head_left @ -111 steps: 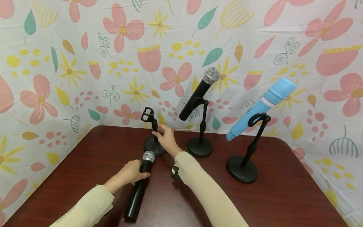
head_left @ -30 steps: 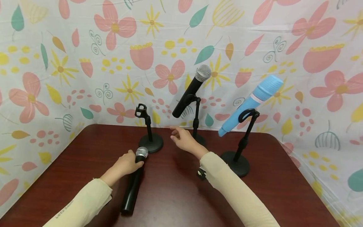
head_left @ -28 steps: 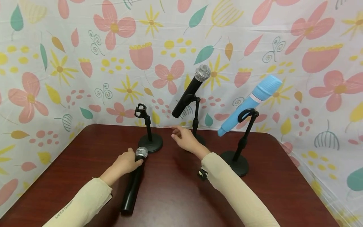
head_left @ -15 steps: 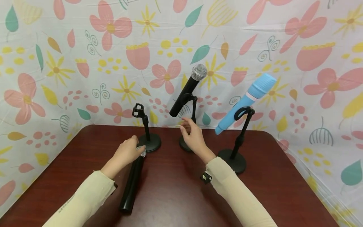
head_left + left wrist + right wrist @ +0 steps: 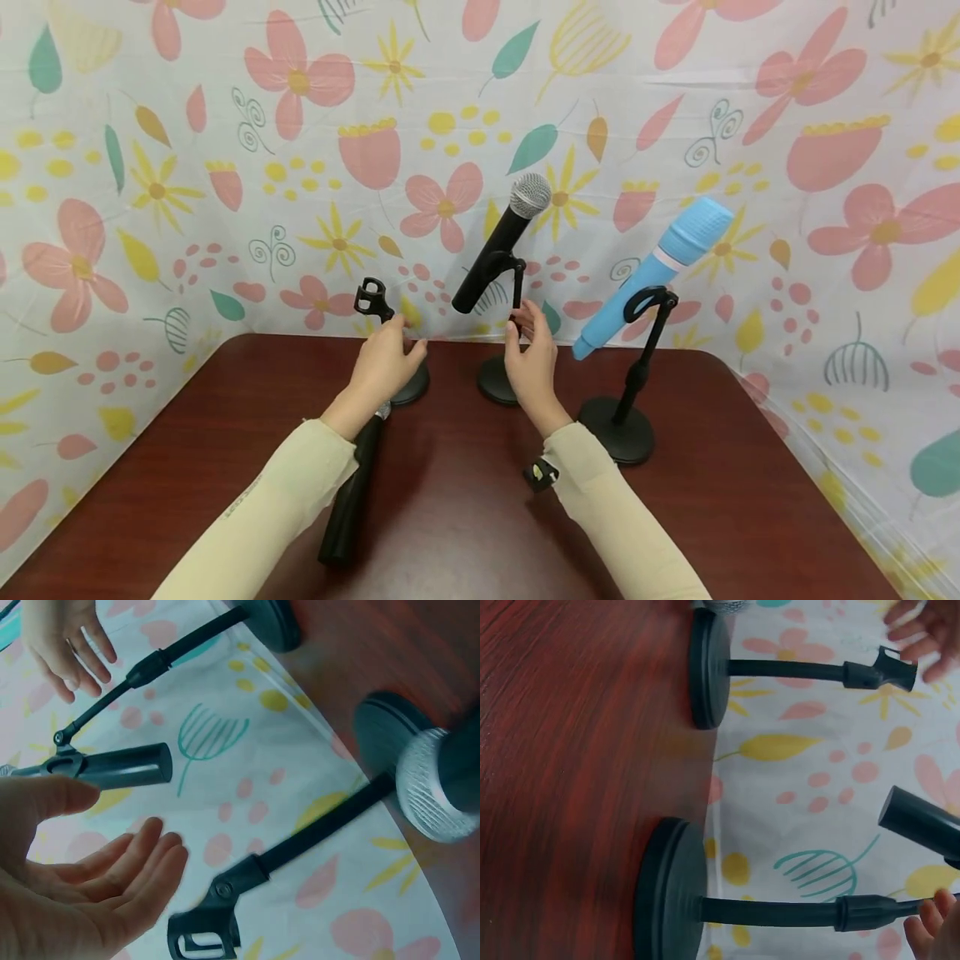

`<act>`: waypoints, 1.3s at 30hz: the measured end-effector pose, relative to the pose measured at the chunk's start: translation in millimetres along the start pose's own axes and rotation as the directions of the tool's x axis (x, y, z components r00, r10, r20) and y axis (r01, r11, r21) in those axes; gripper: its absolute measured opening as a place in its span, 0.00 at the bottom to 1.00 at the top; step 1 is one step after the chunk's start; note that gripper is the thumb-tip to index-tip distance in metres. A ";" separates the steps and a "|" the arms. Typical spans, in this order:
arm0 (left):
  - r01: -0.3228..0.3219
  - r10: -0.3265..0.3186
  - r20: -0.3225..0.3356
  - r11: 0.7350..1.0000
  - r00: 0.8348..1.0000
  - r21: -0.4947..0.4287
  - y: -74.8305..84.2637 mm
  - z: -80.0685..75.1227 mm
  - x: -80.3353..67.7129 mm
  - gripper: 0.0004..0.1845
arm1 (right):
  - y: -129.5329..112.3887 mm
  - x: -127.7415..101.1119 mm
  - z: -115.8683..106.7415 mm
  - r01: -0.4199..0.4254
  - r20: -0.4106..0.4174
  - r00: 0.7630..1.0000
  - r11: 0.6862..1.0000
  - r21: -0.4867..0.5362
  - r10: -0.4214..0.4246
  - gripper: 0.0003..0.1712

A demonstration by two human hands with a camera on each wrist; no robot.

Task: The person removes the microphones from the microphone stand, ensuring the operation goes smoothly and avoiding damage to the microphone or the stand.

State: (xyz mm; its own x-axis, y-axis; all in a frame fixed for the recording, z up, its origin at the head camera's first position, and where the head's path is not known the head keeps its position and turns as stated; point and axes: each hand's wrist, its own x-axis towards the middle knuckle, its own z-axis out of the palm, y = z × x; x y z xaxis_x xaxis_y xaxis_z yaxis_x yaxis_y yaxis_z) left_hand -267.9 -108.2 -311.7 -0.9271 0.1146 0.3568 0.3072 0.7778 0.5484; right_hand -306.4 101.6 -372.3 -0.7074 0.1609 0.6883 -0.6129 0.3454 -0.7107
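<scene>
A black microphone [image 5: 351,493] lies on the dark wooden table [image 5: 465,517], its silver head [image 5: 433,787] beside the empty stand's base [image 5: 415,388]. My left hand [image 5: 392,357] hovers open just above it, next to the empty stand's pole [image 5: 322,825] and below its clip [image 5: 371,297], holding nothing. My right hand [image 5: 529,343] is raised at the pole of the middle stand [image 5: 517,292], fingers straight and close to it. That stand carries a second black microphone [image 5: 498,247]. In the right wrist view only my fingertips [image 5: 930,926] show, by the pole's upper end.
A light blue microphone [image 5: 654,273] sits tilted in a third stand, whose base [image 5: 619,430] is at the right. A floral cloth backdrop [image 5: 225,167] closes off the back and sides. The middle stand's base [image 5: 671,892] stands near the table's far edge.
My left hand has let go of the lying microphone and risen to the empty stand's pole. My right hand has moved from the empty stand rightwards and up to the middle stand's pole.
</scene>
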 end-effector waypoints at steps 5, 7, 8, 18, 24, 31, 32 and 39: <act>-0.052 0.048 -0.091 0.997 0.995 -0.049 14.3 10.4 14.5 0.19 | 9.0 -0.3 -0.3 -0.025 -0.061 0.998 1.000 0.001 0.025 0.26; -0.079 0.069 -0.129 0.995 0.989 -0.069 18.0 14.2 21.4 0.18 | 13.7 -0.4 0.0 -0.039 -0.067 0.997 0.999 0.003 0.040 0.27; -0.097 0.085 -0.149 0.992 0.985 -0.076 19.3 16.1 25.1 0.18 | 15.8 -0.6 0.1 -0.050 -0.066 0.997 0.999 0.007 0.050 0.28; -0.276 0.219 -0.239 0.930 0.946 -0.241 33.7 29.4 58.5 0.23 | 32.8 -5.3 1.8 -0.142 0.012 0.990 0.990 -0.001 0.142 0.34; -0.234 0.182 -0.187 0.922 0.965 -0.309 51.1 28.5 76.0 0.27 | 39.4 -4.2 4.3 -0.136 0.053 0.989 0.990 -0.024 0.137 0.32; -0.189 0.143 -0.149 0.912 0.978 -0.365 69.6 25.2 97.4 0.29 | 46.7 -2.0 7.4 -0.138 0.076 0.987 0.989 -0.049 0.142 0.30; -0.184 0.140 -0.140 0.908 0.980 -0.376 71.2 25.4 99.7 0.30 | 47.6 -1.7 8.0 -0.140 0.079 0.986 0.989 -0.050 0.144 0.30; -0.164 0.126 -0.114 0.887 0.985 -0.431 75.5 29.6 108.3 0.29 | 54.2 0.0 12.7 -0.168 0.084 0.981 0.984 -0.059 0.173 0.28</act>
State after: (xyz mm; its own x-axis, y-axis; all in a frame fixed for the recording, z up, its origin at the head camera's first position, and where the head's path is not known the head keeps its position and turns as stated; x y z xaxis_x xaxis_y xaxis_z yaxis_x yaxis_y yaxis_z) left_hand -351.5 -18.8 -254.1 -0.8503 0.1407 0.5072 0.5169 0.4050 0.7542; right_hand -344.1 108.6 -412.6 -0.8297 0.1401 0.5403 -0.4630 0.3678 -0.8065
